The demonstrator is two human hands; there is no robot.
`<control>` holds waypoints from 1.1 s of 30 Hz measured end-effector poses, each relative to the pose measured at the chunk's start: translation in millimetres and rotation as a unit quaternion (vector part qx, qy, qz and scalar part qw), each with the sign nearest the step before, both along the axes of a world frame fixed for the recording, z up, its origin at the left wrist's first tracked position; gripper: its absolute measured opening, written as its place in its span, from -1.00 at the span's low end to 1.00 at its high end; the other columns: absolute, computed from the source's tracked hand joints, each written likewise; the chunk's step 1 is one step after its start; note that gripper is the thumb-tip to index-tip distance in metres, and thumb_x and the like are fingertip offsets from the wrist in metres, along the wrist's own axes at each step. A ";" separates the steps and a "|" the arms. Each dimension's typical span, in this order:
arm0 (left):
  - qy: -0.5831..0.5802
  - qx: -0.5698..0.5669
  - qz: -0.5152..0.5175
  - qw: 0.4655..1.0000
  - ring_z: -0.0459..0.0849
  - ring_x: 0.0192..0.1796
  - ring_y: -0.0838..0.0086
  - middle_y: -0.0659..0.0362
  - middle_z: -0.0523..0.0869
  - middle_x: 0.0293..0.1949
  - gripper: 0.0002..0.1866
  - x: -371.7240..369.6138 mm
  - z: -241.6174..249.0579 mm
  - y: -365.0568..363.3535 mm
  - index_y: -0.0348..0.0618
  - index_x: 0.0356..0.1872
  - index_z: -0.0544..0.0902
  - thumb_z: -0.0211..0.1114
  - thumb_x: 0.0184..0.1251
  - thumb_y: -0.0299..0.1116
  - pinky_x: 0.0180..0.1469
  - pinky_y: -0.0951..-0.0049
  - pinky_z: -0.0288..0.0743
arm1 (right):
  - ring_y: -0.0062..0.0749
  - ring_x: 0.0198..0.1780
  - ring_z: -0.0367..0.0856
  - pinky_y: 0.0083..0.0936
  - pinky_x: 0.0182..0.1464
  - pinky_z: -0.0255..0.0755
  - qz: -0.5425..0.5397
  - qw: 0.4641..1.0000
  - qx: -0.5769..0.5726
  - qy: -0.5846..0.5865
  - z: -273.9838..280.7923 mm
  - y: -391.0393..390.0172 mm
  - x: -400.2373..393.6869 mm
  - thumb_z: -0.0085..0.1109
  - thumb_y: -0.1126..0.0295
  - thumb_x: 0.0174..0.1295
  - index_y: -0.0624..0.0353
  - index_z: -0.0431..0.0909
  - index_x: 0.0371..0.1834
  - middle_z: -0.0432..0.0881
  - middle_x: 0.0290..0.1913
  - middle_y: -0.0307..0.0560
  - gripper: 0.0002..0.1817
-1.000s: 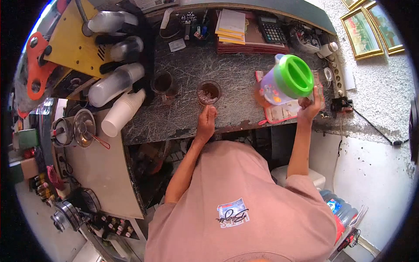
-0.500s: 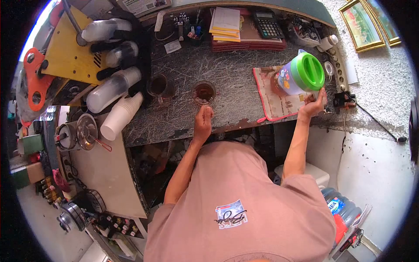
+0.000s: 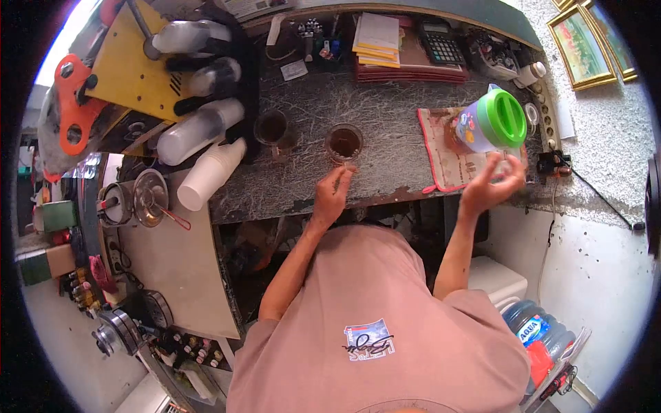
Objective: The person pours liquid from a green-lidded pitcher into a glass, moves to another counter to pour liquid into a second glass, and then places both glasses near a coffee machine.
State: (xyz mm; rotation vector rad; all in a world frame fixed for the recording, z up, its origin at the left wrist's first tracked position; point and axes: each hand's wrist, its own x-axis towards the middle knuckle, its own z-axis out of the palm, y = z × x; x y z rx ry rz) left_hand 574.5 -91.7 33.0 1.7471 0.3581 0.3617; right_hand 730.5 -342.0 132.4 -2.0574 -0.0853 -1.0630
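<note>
A glass mug (image 3: 344, 142) of dark brown drink stands near the front edge of the table. My left hand (image 3: 333, 191) is closed at its near side, where the handle is mostly hidden by the fingers. A pitcher (image 3: 475, 127) with a bright green lid (image 3: 507, 118) and reddish-brown liquid low in it stands on a patterned cloth (image 3: 441, 165) with a red edge. Just in front of the pitcher, my right hand (image 3: 492, 184) is off it, fingers spread and nothing in them. Left of the first mug is a second glass mug (image 3: 270, 128), dark inside.
Stacked cups (image 3: 213, 172) and plastic cups (image 3: 200, 131) jut out from a rack at the left. Folders (image 3: 413, 72) with envelopes, a calculator (image 3: 442, 45) and a container of small items (image 3: 492, 58) line the back. A power strip (image 3: 547, 117) runs along the right wall.
My right hand has let go of the pitcher and drawn back towards me, its fingers opening. My left hand stays at the glass mug. The whole view has shifted slightly.
</note>
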 end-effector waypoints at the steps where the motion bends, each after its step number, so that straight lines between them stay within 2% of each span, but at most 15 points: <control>1: -0.017 0.033 0.002 0.999 0.72 -0.14 0.51 0.14 0.80 -0.14 -0.68 -2.4 -1.4 1.8 -0.27 0.03 0.70 0.13 0.62 -0.22 -0.01 0.42 0.55 | -0.21 0.11 0.46 -0.27 0.18 0.36 0.080 0.995 0.027 0.046 -4.4 16.1 -9.1 0.35 0.22 0.36 0.25 0.48 0.06 0.50 0.07 -0.01 -0.60; 2: -0.018 0.033 0.001 0.999 0.72 -0.14 0.51 0.14 0.80 -0.14 -0.68 -4.4 -2.9 3.1 -0.27 0.03 0.70 0.13 0.62 -0.22 -0.01 0.42 0.55 | -0.22 0.13 0.48 -0.27 0.17 0.37 0.158 0.983 0.017 0.096 -7.5 35.9 -15.6 0.38 0.23 0.33 0.23 0.49 0.08 0.52 0.07 -0.03 -0.59; 4: -0.001 -0.007 0.016 1.000 0.77 -0.05 0.26 0.00 0.79 -0.10 -0.76 -7.9 -3.1 6.6 -0.29 -0.03 0.70 0.23 0.54 -0.31 0.04 0.28 0.58 | -0.23 0.18 0.51 -0.25 0.18 0.40 0.297 0.935 0.008 0.191 -16.6 74.3 -24.8 0.42 0.28 0.26 0.17 0.51 0.12 0.55 0.10 -0.06 -0.57; 7: 0.034 -0.003 0.021 0.999 0.77 -0.05 0.22 0.01 0.79 -0.11 -0.77 -12.1 3.5 19.2 -0.29 -0.01 0.68 0.25 0.51 -0.34 0.05 0.26 0.59 | -0.19 0.33 0.51 -0.19 0.30 0.40 0.442 0.834 0.043 0.327 -55.4 107.8 -27.2 0.41 0.41 0.15 0.11 0.46 0.29 0.55 0.23 -0.08 -0.41; 8: 0.033 -0.004 0.022 0.999 0.77 -0.05 0.22 0.01 0.79 -0.11 -0.77 -11.8 5.7 24.3 -0.29 -0.01 0.68 0.25 0.51 -0.34 0.05 0.26 0.59 | -0.19 0.33 0.51 -0.19 0.30 0.40 0.442 0.834 0.041 0.327 -68.6 116.3 -26.0 0.41 0.41 0.15 0.11 0.46 0.29 0.55 0.23 -0.08 -0.41; 10: 0.056 0.026 0.028 0.998 0.75 0.00 0.19 0.00 0.76 -0.04 -0.72 -11.2 9.5 33.8 -0.29 0.06 0.62 0.29 0.46 -0.34 0.07 0.25 0.58 | -0.14 0.41 0.45 -0.15 0.36 0.39 0.460 0.796 0.006 0.393 -88.0 130.8 -26.3 0.42 0.45 0.08 0.07 0.40 0.39 0.51 0.35 -0.06 -0.27; 11: 0.055 0.024 0.026 0.998 0.75 0.00 0.19 0.00 0.76 -0.04 -0.72 -8.2 11.8 38.1 -0.29 0.06 0.62 0.29 0.46 -0.34 0.07 0.25 0.58 | -0.14 0.43 0.45 -0.21 0.38 0.39 0.479 0.780 0.000 0.403 -97.3 135.7 -23.3 0.50 0.41 0.03 0.11 0.33 0.45 0.48 0.41 -0.05 -0.15; 13: 0.046 0.031 0.002 0.998 0.70 0.14 0.16 -0.06 0.68 0.11 -0.55 -3.9 15.6 44.6 -0.28 0.25 0.52 0.32 0.41 -0.34 0.15 0.23 0.55 | -0.14 0.40 0.49 -0.25 0.37 0.40 0.501 0.771 -0.001 0.392 -88.3 146.1 -24.6 0.54 0.38 0.00 0.13 0.34 0.44 0.51 0.38 -0.05 -0.13; 14: 0.048 0.029 0.002 0.998 0.70 0.14 0.16 -0.06 0.68 0.11 -0.55 -0.8 13.1 47.5 -0.28 0.25 0.52 0.32 0.41 -0.34 0.15 0.23 0.55 | -0.14 0.37 0.52 -0.29 0.37 0.41 0.526 0.761 -0.001 0.380 -84.5 151.1 -26.2 0.59 0.35 -0.03 0.15 0.35 0.43 0.53 0.36 -0.04 -0.11; 16: 0.045 0.032 -0.033 0.998 0.61 0.28 0.11 -0.11 0.58 0.25 -0.39 6.5 8.9 52.1 -0.27 0.41 0.38 0.32 0.36 -0.38 0.26 0.18 0.51 | -0.16 0.35 0.54 -0.31 0.37 0.41 0.516 0.759 -0.005 0.397 -84.3 157.3 -25.9 0.61 0.31 -0.05 0.17 0.37 0.41 0.56 0.32 -0.02 -0.11; 19: 0.054 0.055 -0.059 0.995 0.55 0.35 0.05 -0.15 0.50 0.32 -0.25 11.6 8.6 55.8 -0.28 0.50 0.27 0.33 0.27 -0.42 0.35 0.15 0.46 | -0.19 0.32 0.58 -0.33 0.34 0.44 0.509 0.762 -0.014 0.400 -85.2 160.9 -23.4 0.64 0.26 -0.06 0.20 0.42 0.36 0.60 0.27 0.01 -0.13; 22: 0.053 0.055 -0.064 0.995 0.51 0.38 0.02 -0.16 0.46 0.36 -0.19 12.2 10.4 55.5 -0.31 0.50 0.25 0.33 0.19 -0.43 0.39 0.13 0.42 | -0.20 0.27 0.63 -0.32 0.30 0.49 0.521 0.767 -0.017 0.374 -89.0 162.2 -22.0 0.64 0.24 -0.07 0.21 0.45 0.33 0.64 0.22 0.02 -0.16; 25: 0.081 0.066 -0.067 0.992 0.44 0.44 0.07 -0.11 0.37 0.45 -0.15 6.0 18.0 53.4 -0.25 0.56 0.17 0.33 0.23 -0.38 0.45 0.09 0.34 | -0.24 0.21 0.67 -0.34 0.26 0.53 0.520 0.775 -0.025 0.359 -92.5 163.9 -24.9 0.65 0.24 -0.08 0.22 0.50 0.28 0.67 0.18 0.01 -0.20; 29: 0.079 0.058 -0.013 0.995 0.40 0.46 0.06 -0.13 0.37 0.45 -0.15 -9.7 15.2 45.5 -0.26 0.55 0.18 0.35 0.24 -0.33 0.46 0.09 0.33 | -0.27 0.15 0.71 -0.35 0.21 0.57 0.517 0.781 -0.076 0.340 -88.0 168.0 -36.7 0.66 0.21 -0.08 0.24 0.54 0.23 0.72 0.11 0.00 -0.23; 33: 0.077 0.061 0.043 0.994 0.43 0.44 0.00 -0.17 0.43 0.37 -0.08 -46.7 28.3 42.0 -0.33 0.50 0.21 0.48 0.15 -0.27 0.45 0.12 0.33 | -0.25 0.16 0.72 -0.35 0.19 0.60 0.566 0.746 -0.061 0.344 -86.3 177.4 -55.3 0.68 0.19 -0.08 0.22 0.56 0.22 0.72 0.13 0.00 -0.24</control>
